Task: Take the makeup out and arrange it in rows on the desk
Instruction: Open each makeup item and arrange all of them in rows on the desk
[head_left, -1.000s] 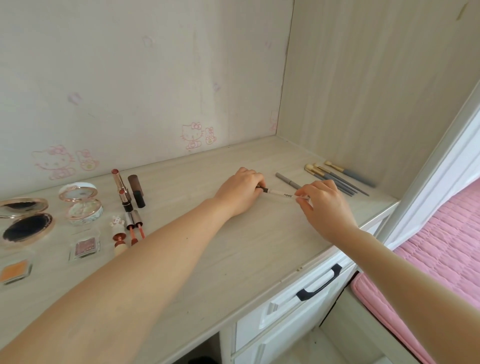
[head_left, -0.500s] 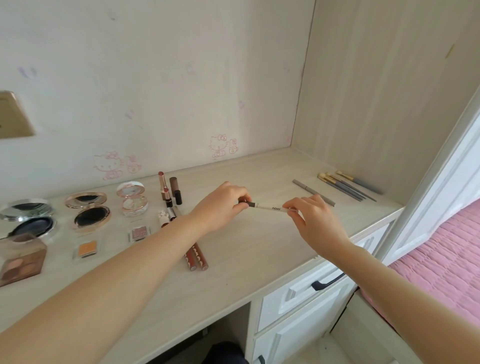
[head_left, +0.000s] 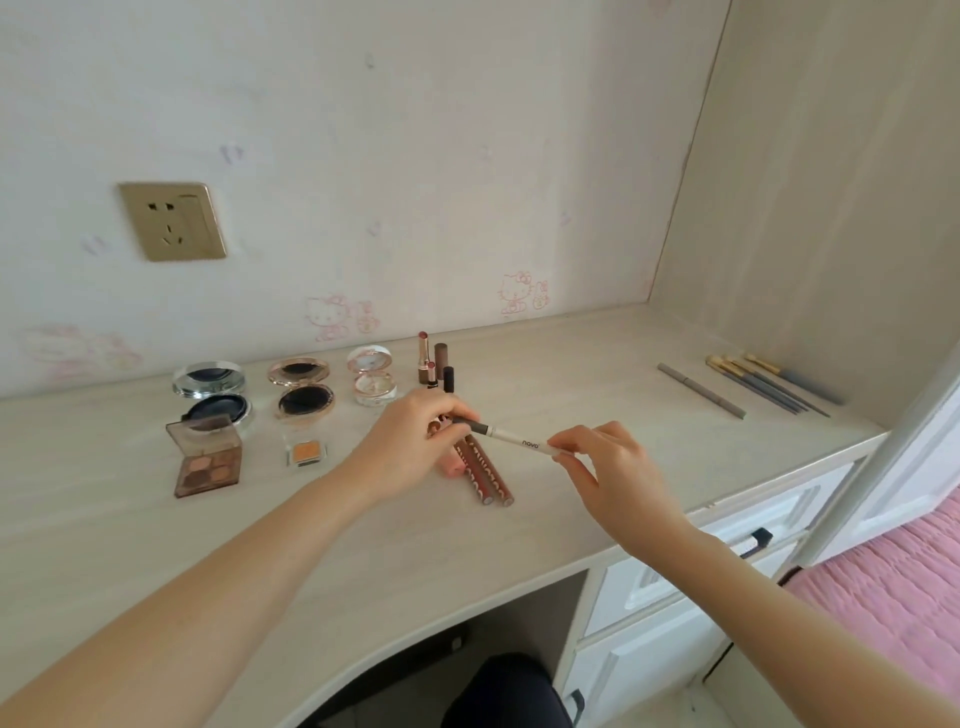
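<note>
Pencil (head_left: 511, 439) pinched endwise by left hand (head_left: 410, 452) and right hand (head_left: 613, 467); open palette (head_left: 203, 435) holds eyeshadows (head_left: 209, 466).

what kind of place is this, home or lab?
Likely a home bedroom: a built-in desk with makeup laid out, a pink quilted bed beside it, and cartoon-cat wallpaper.

The left hand (head_left: 410, 447) and the right hand (head_left: 608, 467) are bare, and so are the fingers (head_left: 618, 434). Each forearm is uncovered all the way to the lower edge. Low in the middle sits a rounded patch of dark fabric (head_left: 498, 691); whether it is the person's clothing cannot be told.
</note>
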